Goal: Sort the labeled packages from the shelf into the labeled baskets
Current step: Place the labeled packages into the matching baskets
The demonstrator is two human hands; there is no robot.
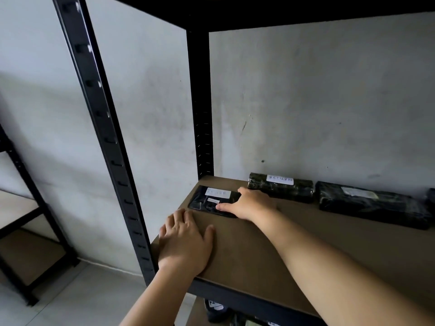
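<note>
Both of my hands are up on the brown wooden shelf board (270, 255) of the black metal shelving rack (98, 118). From my head camera, my right hand (253, 203) reaches forward and lies on the near right end of a flat black plastic-wrapped package with white labels (211, 200); my fingers (226, 207) stretch out straight across its near edge, pressing on it rather than curling round it, so this hand is relaxed and flat. The writing on that package's label is too blurred for me to read. My left hand (184, 243) rests palm down on the board, nearer to me and just left of my right hand, fingers spread and holding nothing; its fingertips stop just short of the package. Beyond my right hand, against the grey wall (306, 102), lies a rolled dark shiny-wrapped package with a white label reading RETURN (281, 187). To the right of it lies a larger flat black wrapped package (374, 205), whose label I cannot read.
</note>
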